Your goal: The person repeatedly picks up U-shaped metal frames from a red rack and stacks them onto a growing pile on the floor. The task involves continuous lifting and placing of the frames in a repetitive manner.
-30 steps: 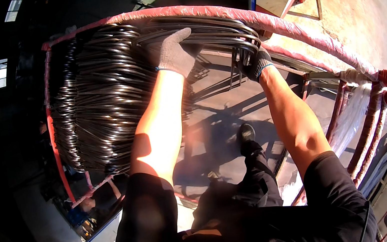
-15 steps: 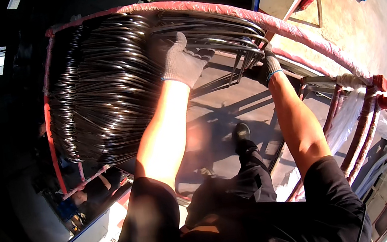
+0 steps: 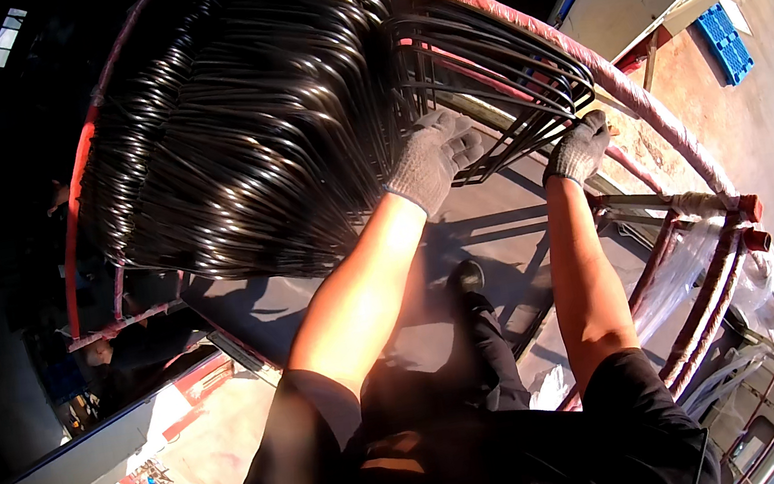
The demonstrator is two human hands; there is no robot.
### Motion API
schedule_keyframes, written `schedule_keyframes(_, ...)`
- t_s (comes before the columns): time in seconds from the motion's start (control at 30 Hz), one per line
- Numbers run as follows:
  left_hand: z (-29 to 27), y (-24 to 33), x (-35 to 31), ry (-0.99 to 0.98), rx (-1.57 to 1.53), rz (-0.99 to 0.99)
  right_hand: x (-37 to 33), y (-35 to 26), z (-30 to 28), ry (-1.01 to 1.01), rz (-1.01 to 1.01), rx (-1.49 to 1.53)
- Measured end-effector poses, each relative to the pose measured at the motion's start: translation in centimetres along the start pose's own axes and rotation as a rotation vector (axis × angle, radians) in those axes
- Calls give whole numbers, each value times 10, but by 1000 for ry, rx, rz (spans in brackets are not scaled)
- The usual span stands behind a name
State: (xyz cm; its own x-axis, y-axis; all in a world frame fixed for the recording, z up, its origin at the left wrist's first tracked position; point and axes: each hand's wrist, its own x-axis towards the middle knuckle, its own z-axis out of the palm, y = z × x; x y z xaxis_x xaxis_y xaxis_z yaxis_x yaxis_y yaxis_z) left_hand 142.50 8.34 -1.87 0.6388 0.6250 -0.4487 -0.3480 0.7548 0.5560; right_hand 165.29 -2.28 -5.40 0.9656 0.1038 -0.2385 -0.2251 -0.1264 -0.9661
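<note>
Both my hands wear grey knit gloves. A small group of black bent metal rods point(image 3: 502, 72) stands apart at the right of a dense row of similar rods point(image 3: 275, 108), all on a red wrapped frame point(image 3: 627, 92). My left hand point(image 3: 439, 155) is at the lower left part of the small group, its fingers curled around the rods beside the dense row. At the group's right-hand bend, my right hand point(image 3: 580, 149) is closed on the rods. The palms and the exact contact points are hidden.
The rack's red posts point(image 3: 701, 304) and clear plastic film point(image 3: 679, 262) stand at my right. A blue pallet point(image 3: 726, 44) lies at the far right. My shoe point(image 3: 467, 277) is on the grey floor below my hands. Another person point(image 3: 100, 350) is in shadow at the left.
My view has shifted. My left hand, spread with its thumb up before, has curled its fingers at the small group of rods. My right hand stays at that group's right-hand bend.
</note>
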Motion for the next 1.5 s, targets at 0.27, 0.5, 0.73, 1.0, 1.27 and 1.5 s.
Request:
schedule_keyframes(0.27,57,-2,-4,160,355,17,-25,-71,51,-412,-1417,-1022)
schedule_keyframes(0.5,-61,-34,-81,393,267,-22,-14,-132,91,-552,-1308,-1140)
schedule_keyframes(0.73,-181,-63,-99,456,438,8,0,-82,97,-348,-1309,-1186)
schedule_keyframes(1.0,-161,-68,-128,61,921,471,-33,-106,103,-424,-1421,-1230)
schedule_keyframes(1.27,-150,-50,-135,193,1350,210,-46,-109,113,-477,-1447,-1236)
schedule_keyframes(1.5,-126,-13,-211,291,1040,433,-61,-99,120,-505,-1487,-1172)
